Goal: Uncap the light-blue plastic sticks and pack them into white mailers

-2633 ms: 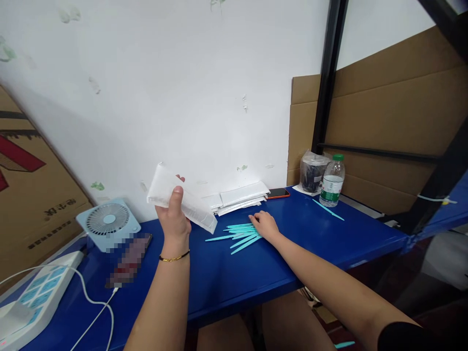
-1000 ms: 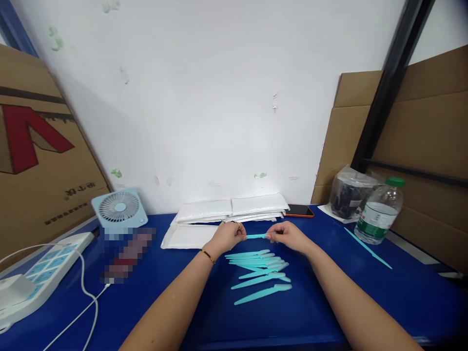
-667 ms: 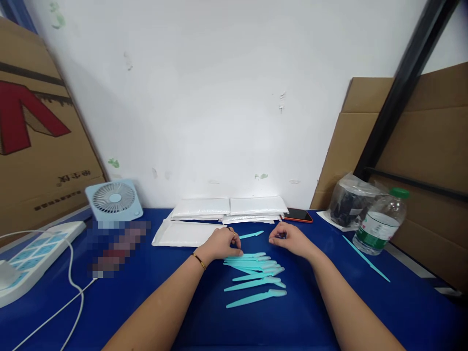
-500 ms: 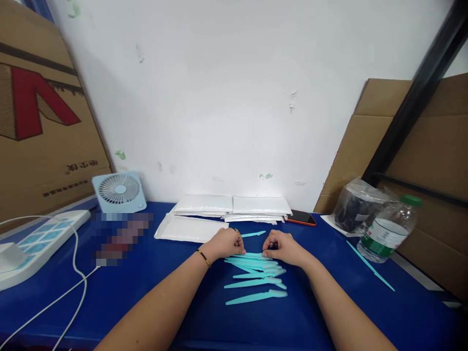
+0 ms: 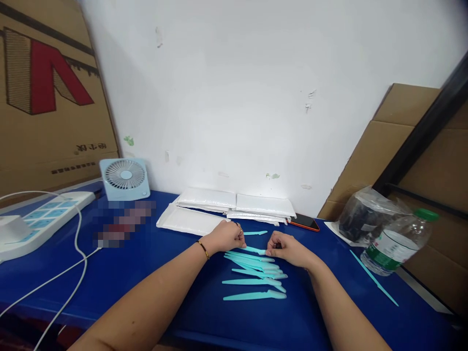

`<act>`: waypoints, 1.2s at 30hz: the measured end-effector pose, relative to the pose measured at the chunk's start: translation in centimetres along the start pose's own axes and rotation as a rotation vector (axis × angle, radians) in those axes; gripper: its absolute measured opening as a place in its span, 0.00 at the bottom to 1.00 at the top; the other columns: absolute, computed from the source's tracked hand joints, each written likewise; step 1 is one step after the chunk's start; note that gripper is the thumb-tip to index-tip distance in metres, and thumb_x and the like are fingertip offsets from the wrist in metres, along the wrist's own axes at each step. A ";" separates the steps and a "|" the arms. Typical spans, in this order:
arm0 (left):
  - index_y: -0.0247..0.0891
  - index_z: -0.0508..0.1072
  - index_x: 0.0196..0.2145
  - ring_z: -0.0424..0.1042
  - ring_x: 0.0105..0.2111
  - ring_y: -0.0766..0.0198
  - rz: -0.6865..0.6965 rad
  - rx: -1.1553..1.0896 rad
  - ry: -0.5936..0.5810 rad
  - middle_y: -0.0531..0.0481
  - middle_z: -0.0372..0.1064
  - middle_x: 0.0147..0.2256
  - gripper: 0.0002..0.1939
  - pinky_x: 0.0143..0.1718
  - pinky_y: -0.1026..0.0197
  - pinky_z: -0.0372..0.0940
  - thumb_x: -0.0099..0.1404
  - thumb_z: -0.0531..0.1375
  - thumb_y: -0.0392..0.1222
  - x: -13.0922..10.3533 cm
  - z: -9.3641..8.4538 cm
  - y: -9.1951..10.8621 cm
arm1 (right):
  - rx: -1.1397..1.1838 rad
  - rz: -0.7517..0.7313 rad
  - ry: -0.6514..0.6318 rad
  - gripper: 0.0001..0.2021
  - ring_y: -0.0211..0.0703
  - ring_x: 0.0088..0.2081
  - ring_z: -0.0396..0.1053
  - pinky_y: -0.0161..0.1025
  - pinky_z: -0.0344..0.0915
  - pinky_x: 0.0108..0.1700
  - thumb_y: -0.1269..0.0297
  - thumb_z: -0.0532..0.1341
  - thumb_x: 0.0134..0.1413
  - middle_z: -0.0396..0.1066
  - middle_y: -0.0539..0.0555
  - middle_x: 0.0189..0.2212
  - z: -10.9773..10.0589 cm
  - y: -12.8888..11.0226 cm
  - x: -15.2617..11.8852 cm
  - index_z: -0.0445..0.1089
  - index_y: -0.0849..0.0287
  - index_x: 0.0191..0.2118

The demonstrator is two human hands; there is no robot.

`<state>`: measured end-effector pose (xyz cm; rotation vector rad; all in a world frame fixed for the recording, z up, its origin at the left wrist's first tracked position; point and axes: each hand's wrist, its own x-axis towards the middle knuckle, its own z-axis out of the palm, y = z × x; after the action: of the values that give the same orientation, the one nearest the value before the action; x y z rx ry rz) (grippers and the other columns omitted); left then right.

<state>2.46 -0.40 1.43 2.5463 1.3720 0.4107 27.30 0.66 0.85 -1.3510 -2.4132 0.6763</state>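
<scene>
Between my two hands a teal razor (image 5: 255, 250) is pinched at both ends, just above the pile. My left hand (image 5: 228, 237) grips its handle end, and my right hand (image 5: 283, 247) holds its head end. Below them several teal razors (image 5: 252, 282) lie roughly side by side on the blue table (image 5: 204, 317), heads to the right, some overlapping. Another teal razor (image 5: 258, 233) lies behind my hands, its left end hidden by my left hand.
White padded packets (image 5: 204, 198) are stacked by the wall, beside a phone (image 5: 305, 222). On the right are a bottle (image 5: 397, 243), a bagged dark object (image 5: 360, 219) and a lone razor (image 5: 373, 278). A fan (image 5: 126, 178), power strip (image 5: 47, 219) and cables lie left.
The pinched razor has moved slightly away from the pile, leaving a small gap. The whole view has shifted and tilted a little with the head.
</scene>
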 end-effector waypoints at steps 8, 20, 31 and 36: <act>0.44 0.75 0.31 0.67 0.36 0.63 -0.032 0.061 0.142 0.52 0.69 0.33 0.13 0.38 0.62 0.53 0.55 0.59 0.54 0.2 -0.1 -0.2 | -0.029 0.114 0.195 0.17 0.42 0.33 0.64 0.38 0.56 0.39 0.48 0.63 0.38 0.70 0.51 0.31 -2.2 1.8 -0.6 0.72 0.57 0.27; 0.41 0.75 0.26 0.67 0.32 0.65 -0.060 0.069 0.054 0.54 0.71 0.30 0.07 0.36 0.63 0.53 0.55 0.61 0.46 0.1 -0.1 0.0 | -0.109 -0.011 0.049 0.12 0.41 0.34 0.64 0.38 0.54 0.40 0.53 0.64 0.41 0.67 0.49 0.29 -1.3 0.5 -0.5 0.72 0.57 0.24; 0.44 0.75 0.28 0.68 0.31 0.66 -0.002 0.033 -0.045 0.55 0.70 0.30 0.13 0.35 0.65 0.55 0.49 0.62 0.54 -0.3 0.2 1.6 | -0.137 -0.024 0.014 0.09 0.43 0.36 0.64 0.43 0.50 0.44 0.56 0.63 0.42 0.67 0.49 0.29 -0.1 -1.2 -0.4 0.72 0.55 0.27; 0.43 0.75 0.26 0.68 0.29 0.66 -0.011 0.049 -0.051 0.55 0.71 0.27 0.08 0.35 0.63 0.55 0.52 0.61 0.49 0.0 0.4 2.3 | -0.117 -0.070 -0.006 0.09 0.41 0.34 0.63 0.40 0.52 0.41 0.56 0.62 0.44 0.66 0.49 0.29 0.1 -1.4 -0.3 0.71 0.56 0.26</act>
<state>4.35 -1.65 1.78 2.5682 1.3936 0.3121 26.43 -0.27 1.49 -1.3026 -2.5265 0.5294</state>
